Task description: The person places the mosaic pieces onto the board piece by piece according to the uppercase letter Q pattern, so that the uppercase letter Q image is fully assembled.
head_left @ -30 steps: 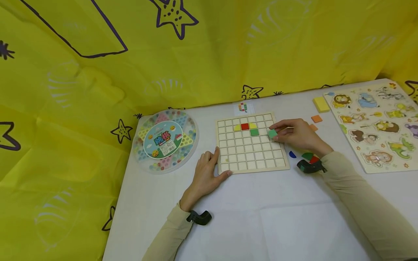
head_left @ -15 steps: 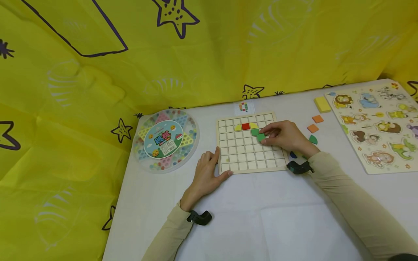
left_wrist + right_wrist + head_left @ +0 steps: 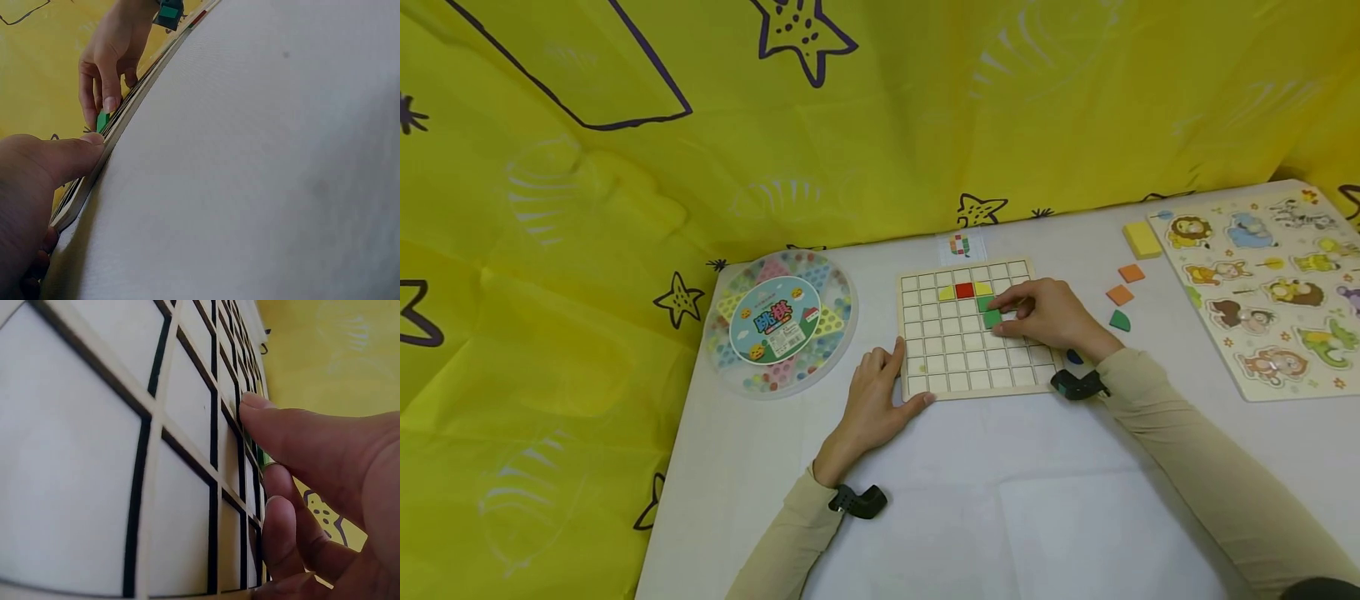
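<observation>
My left hand (image 3: pixel 877 402) grips the near left corner of a wooden grid board (image 3: pixel 925 382), its thumb over the near edge and its fingers along the left side. The right hand (image 3: pixel 1043 313) pinches a green square block (image 3: pixel 992 320) between thumb and fingers, low over the grid. That block sits directly below another green square (image 3: pixel 987 304) in the head view. Above them a row holds a red square (image 3: pixel 964 291) between two yellow pieces. From the left wrist view, the pinched green block (image 3: pixel 102 121) stands tilted at the board's surface.
Beyond the board lies a small pattern card (image 3: pixel 961 246). Orange squares (image 3: pixel 1120 295), a green quarter-round piece (image 3: pixel 1120 321), a blue piece (image 3: pixel 1074 357) and a yellow block (image 3: pixel 1142 240) lie to the right. An animal puzzle board (image 3: pixel 1255 292) and a round marble game box (image 3: pixel 778 325) flank the grid.
My right hand has carried the green block left over the board to just below the other green square. The left hand has stayed at the board's corner.
</observation>
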`<state>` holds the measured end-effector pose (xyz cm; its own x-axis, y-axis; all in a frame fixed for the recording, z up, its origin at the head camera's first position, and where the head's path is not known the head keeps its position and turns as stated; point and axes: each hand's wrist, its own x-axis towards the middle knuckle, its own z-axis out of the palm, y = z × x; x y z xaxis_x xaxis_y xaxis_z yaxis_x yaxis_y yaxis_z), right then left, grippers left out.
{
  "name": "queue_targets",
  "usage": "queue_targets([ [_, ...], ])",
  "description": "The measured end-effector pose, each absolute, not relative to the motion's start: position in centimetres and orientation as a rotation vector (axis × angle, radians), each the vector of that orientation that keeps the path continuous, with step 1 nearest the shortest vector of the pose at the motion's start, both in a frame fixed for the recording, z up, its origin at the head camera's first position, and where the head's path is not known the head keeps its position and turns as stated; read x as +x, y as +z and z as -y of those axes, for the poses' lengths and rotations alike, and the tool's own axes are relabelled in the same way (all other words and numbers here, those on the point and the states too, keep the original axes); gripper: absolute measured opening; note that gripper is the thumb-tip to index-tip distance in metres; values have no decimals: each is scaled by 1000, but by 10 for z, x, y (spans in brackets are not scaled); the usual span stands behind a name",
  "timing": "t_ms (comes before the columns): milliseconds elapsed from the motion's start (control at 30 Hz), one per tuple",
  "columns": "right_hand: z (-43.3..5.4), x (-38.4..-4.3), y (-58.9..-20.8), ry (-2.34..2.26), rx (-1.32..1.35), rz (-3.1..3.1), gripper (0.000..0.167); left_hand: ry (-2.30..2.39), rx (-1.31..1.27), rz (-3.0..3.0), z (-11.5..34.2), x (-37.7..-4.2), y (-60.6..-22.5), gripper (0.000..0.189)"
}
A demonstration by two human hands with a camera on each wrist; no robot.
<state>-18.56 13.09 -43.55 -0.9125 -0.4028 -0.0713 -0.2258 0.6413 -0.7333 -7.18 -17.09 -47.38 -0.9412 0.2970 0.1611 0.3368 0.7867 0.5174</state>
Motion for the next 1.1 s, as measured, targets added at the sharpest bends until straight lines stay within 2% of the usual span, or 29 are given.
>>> queue_targets([
  [167, -130, -186, -437, -1106, -527, -2647, 38, -859, -520, 2897, 171, -72, -474, 95],
  [533, -129, -187, -438, -1097, -546, -2667, 24, -868, -517, 2901, 171, -71, -473, 95],
  [833, -131, -188, -437, -1080, -572, -2652, 26, -866, -518, 2903, 171, -71, -474, 96],
  [1100, -153, -190, -425, -1082, -489, -2676, 26, -862, -525, 2892, 171, -71, -473, 95],
])
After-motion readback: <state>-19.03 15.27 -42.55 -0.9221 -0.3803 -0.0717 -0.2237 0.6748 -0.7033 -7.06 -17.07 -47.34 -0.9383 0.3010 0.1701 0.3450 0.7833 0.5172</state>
